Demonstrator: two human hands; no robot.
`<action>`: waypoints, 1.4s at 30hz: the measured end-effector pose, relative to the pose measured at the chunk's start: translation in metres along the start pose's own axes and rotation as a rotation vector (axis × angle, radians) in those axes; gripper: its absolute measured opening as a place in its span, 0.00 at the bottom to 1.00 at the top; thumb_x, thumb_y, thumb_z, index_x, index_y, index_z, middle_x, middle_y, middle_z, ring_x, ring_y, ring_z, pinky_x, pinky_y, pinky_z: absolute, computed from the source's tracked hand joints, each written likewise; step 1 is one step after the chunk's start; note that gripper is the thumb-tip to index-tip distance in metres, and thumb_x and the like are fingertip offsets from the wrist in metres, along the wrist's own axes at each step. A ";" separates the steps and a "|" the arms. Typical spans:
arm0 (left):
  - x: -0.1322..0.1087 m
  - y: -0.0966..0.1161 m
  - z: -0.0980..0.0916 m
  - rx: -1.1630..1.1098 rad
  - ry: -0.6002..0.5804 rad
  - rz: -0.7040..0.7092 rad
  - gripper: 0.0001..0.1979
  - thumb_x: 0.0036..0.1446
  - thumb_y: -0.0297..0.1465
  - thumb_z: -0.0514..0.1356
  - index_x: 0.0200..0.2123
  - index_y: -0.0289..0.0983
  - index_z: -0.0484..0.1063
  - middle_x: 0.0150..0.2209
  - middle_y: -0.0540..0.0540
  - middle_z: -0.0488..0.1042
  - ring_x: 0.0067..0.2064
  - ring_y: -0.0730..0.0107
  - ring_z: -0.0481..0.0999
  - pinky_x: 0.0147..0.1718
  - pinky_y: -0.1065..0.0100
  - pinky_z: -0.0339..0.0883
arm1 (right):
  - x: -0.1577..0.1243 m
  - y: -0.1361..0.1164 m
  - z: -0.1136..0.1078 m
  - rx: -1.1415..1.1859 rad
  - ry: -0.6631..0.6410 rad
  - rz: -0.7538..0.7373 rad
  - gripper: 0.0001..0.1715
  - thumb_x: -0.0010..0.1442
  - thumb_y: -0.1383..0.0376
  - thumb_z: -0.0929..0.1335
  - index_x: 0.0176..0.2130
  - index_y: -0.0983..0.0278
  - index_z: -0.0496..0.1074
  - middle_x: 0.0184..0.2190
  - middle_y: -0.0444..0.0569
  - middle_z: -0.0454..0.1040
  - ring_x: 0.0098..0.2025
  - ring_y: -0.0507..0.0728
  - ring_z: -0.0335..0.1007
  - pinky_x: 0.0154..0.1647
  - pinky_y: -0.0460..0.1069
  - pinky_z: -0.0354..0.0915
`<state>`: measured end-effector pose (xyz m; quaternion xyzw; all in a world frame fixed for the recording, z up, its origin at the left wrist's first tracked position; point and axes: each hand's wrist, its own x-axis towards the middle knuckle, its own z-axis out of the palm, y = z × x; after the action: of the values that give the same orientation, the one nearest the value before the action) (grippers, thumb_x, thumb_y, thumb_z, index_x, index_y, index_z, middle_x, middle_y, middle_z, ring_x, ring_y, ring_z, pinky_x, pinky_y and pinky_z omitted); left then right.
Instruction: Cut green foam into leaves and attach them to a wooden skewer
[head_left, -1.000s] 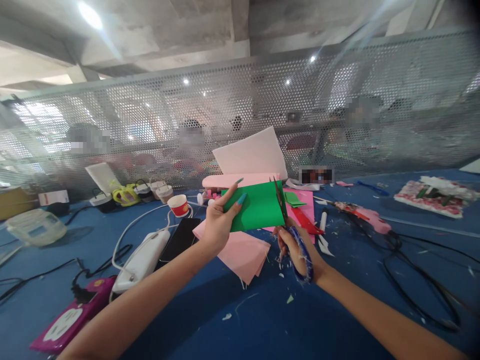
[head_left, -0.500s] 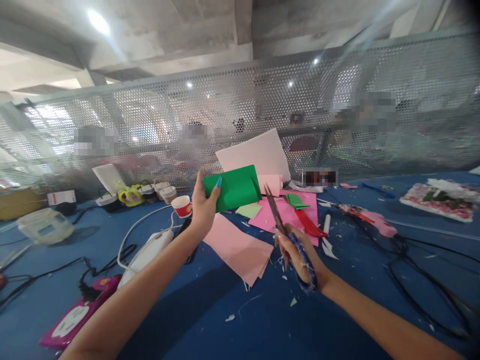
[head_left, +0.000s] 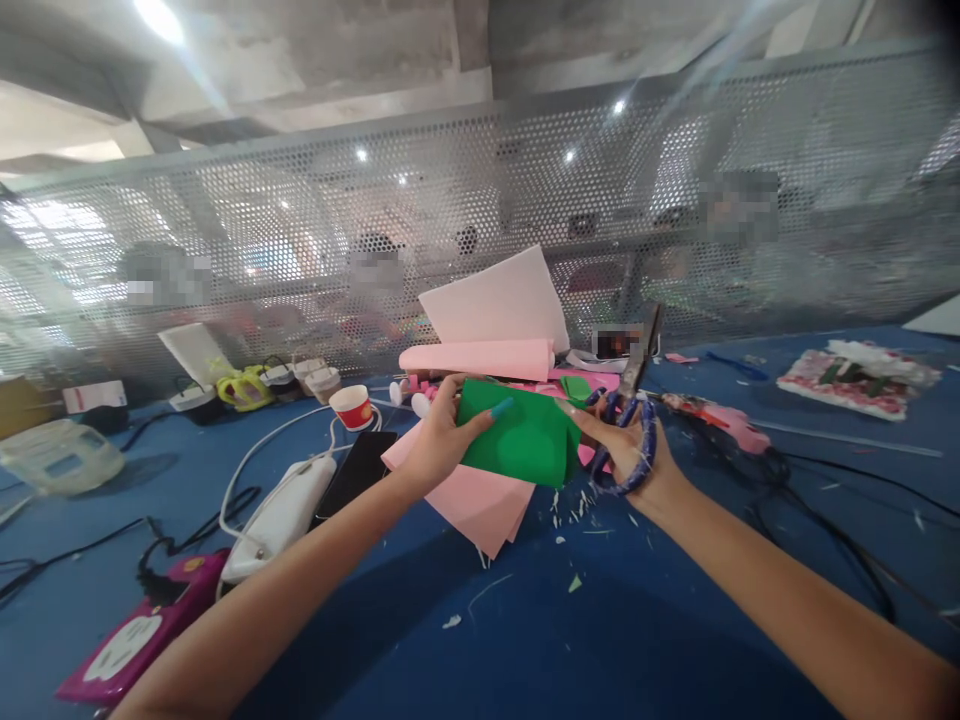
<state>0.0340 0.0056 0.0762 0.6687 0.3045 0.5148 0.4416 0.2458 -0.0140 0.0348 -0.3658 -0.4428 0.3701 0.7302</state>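
My left hand (head_left: 442, 435) grips the left end of a folded green sheet (head_left: 517, 430), thumb on top, above the table. My right hand (head_left: 634, 445) keeps a pair of scissors (head_left: 651, 350) with blue-wrapped handles in its palm, blades pointing up and away. Its thumb and fingertips are also at the green sheet's right edge. Beneath the green sheet lie light pink sheets (head_left: 480, 510) on the blue table. Behind it are a pink roll (head_left: 480, 358) and a leaning white-pink sheet (head_left: 499, 305). Smaller green pieces (head_left: 576, 388) are partly hidden behind my right hand.
To the left are a red paper cup (head_left: 351, 407), a black phone (head_left: 356, 470), a white power strip (head_left: 277, 520) and a purple box (head_left: 142, 635) with cables. A pink glue gun (head_left: 724, 425) lies right, before a flowered piece (head_left: 855, 380). A perforated metal screen (head_left: 300, 220) stands behind.
The green sheet has come lower and to the right. My right hand has moved up to its right edge, and the scissors have swung from pointing left to pointing up and away.
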 end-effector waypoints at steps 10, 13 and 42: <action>-0.001 -0.010 -0.001 0.143 -0.019 0.081 0.23 0.50 0.36 0.66 0.47 0.42 0.62 0.43 0.45 0.73 0.42 0.65 0.74 0.37 0.65 0.72 | -0.003 -0.007 0.005 -0.245 0.106 -0.051 0.25 0.38 0.55 0.77 0.24 0.58 0.59 0.21 0.41 0.66 0.23 0.53 0.66 0.29 0.55 0.73; -0.001 -0.011 -0.001 0.192 -0.023 0.136 0.24 0.52 0.36 0.65 0.50 0.43 0.62 0.47 0.45 0.71 0.42 0.65 0.73 0.40 0.63 0.72 | -0.005 -0.010 0.005 -0.240 0.120 0.013 0.25 0.37 0.55 0.77 0.24 0.59 0.60 0.20 0.40 0.64 0.22 0.52 0.63 0.27 0.53 0.71; 0.023 -0.002 -0.047 0.340 0.296 0.267 0.15 0.54 0.32 0.60 0.46 0.40 0.75 0.48 0.46 0.77 0.51 0.60 0.73 0.54 0.59 0.64 | -0.021 -0.018 0.008 -0.115 -0.165 0.143 0.22 0.52 0.48 0.69 0.28 0.61 0.60 0.16 0.36 0.62 0.14 0.47 0.56 0.12 0.42 0.55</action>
<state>-0.0042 0.0392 0.0881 0.6850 0.3570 0.6021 0.2019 0.2352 -0.0390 0.0454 -0.4059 -0.4944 0.4241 0.6410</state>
